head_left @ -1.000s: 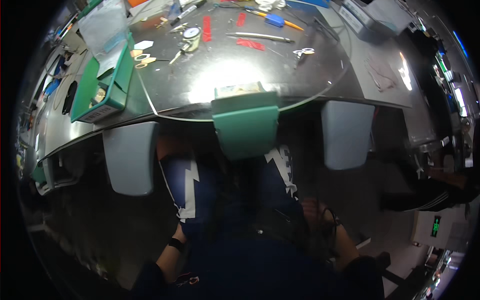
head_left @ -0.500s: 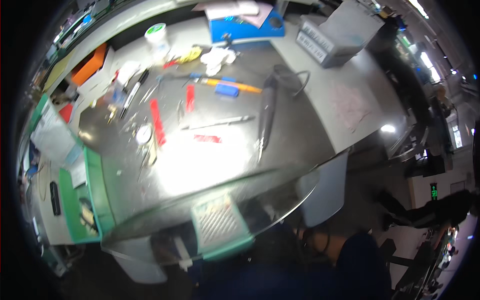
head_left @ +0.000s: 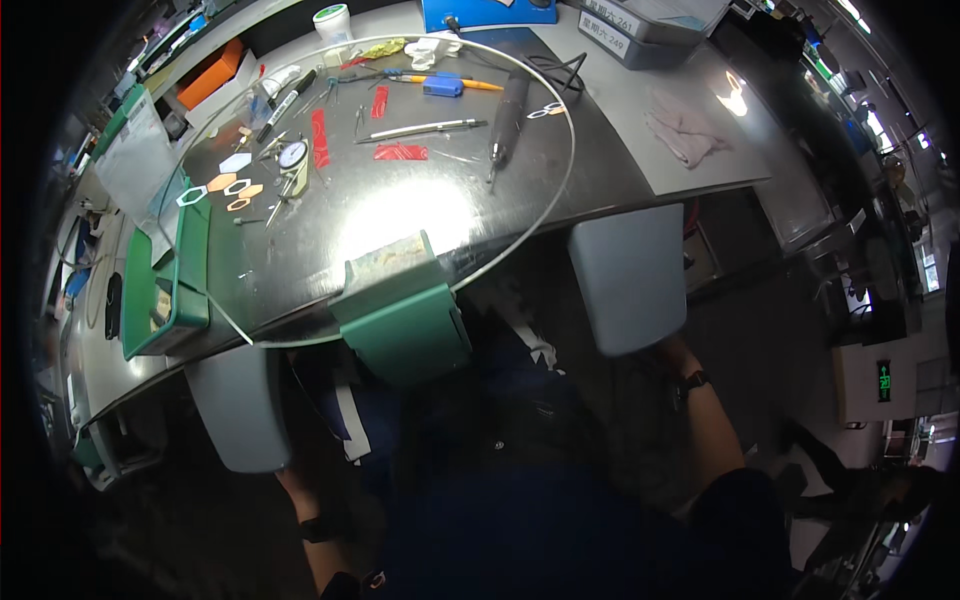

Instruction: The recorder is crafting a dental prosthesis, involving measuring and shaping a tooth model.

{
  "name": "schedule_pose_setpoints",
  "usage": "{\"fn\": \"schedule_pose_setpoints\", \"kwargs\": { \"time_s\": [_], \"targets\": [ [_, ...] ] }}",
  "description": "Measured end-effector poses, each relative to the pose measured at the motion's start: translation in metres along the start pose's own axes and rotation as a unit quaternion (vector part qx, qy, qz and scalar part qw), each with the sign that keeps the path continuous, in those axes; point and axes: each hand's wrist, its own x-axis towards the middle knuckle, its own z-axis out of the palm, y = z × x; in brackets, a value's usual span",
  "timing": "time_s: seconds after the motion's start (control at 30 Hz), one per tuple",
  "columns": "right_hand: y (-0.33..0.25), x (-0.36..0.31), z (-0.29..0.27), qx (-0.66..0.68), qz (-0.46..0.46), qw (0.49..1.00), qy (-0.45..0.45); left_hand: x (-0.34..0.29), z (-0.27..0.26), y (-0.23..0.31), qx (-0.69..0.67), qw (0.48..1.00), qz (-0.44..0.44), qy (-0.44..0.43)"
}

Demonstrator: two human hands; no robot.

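Note:
My right hand (head_left: 668, 352) is low at the right, below the bench edge, by the bottom of a pale grey pad (head_left: 625, 275); a dark watch sits on that wrist. My left hand (head_left: 292, 482) is in shadow at the lower left, just under a second grey pad (head_left: 238, 412), with a dark band on the wrist. Neither hand's fingers show clearly. Between the pads a green holder (head_left: 402, 325) hangs at the front rim of a round glass plate (head_left: 300, 300). On the plate, far from both hands, lie red strips (head_left: 320, 135), a dial gauge (head_left: 292, 155) and a dark pen-shaped power tool (head_left: 508, 100).
A green tray (head_left: 160, 290) stands at the plate's left. Small hexagon pieces (head_left: 222, 185), scissors (head_left: 545, 110) and a blue-and-orange tool (head_left: 445, 85) lie on the plate. A grey cloth (head_left: 685, 125) rests on the bench to the right, grey boxes (head_left: 650, 25) behind. My dark-clothed lap fills the foreground.
The view has swung from my lap up to the bench top and partly back down. My right forearm now reaches up to the right grey pad.

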Motion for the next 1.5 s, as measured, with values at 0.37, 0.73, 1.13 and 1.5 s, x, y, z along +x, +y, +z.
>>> {"fn": "schedule_pose_setpoints", "kwargs": {
  "time_s": [0.37,0.73,1.13,1.5],
  "targets": [
    [0.021,0.040,0.006,-0.479,-0.064,0.875,-0.031,-0.057,0.131,0.042,0.547,0.755,0.187,-0.309],
    [-0.140,-0.131,0.079,-0.256,-0.195,0.926,0.199,-0.020,0.097,0.064,0.317,0.911,0.063,-0.258],
    [-0.123,-0.130,0.122,-0.514,-0.151,0.839,0.091,-0.094,-0.022,0.102,0.296,0.955,0.028,0.023],
    [-0.072,-0.047,0.145,-0.257,0.056,0.964,0.046,-0.107,0.164,0.156,0.383,0.802,0.344,-0.302]
  ]
}}
